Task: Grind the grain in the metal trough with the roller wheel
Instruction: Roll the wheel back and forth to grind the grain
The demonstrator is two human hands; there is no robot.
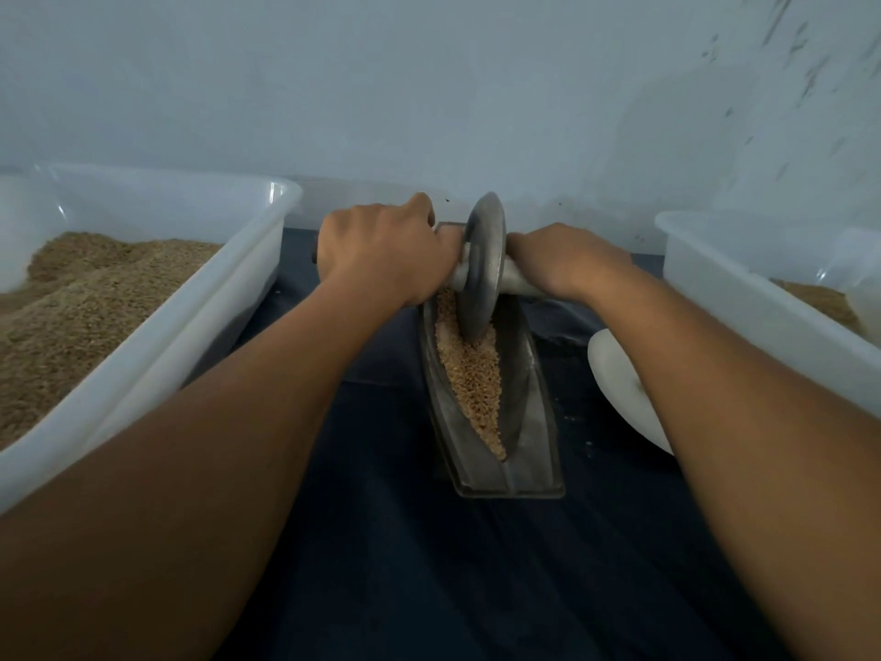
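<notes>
Trough (536, 422): one metal trough is being seen lying on the dark cloth (429, 589) at the middle of the scene, its long axis running near to far, its narrow pointed near end aimed toward the viewer
Grain (474, 374): a strip of pale brown grain is lying along the trough's channel, from under the wheel down to the near tip
Roller wheel (481, 264): one metal disc is being held upright on its edge in the far half of the trough, its axle running left to right across the trough
Left hand (381, 250): fingers are being curled tightly round the left axle handle
Right hand (562, 260): fingers are being wrapped round the right axle handle, just beside the disc
Edges and room: the near half of the channel is lying open in front of the wheel; the far end of the trough is sitting close to the pale wall (429, 88)
Tubs: two white plastic tubs are flanking the trough, the left tub (200, 322) holding a heap of brown grain, the right tub (763, 298) showing a little grain
White object (619, 388): one rounded white piece is lying between trough and right tub, partly hidden by the right forearm
</notes>
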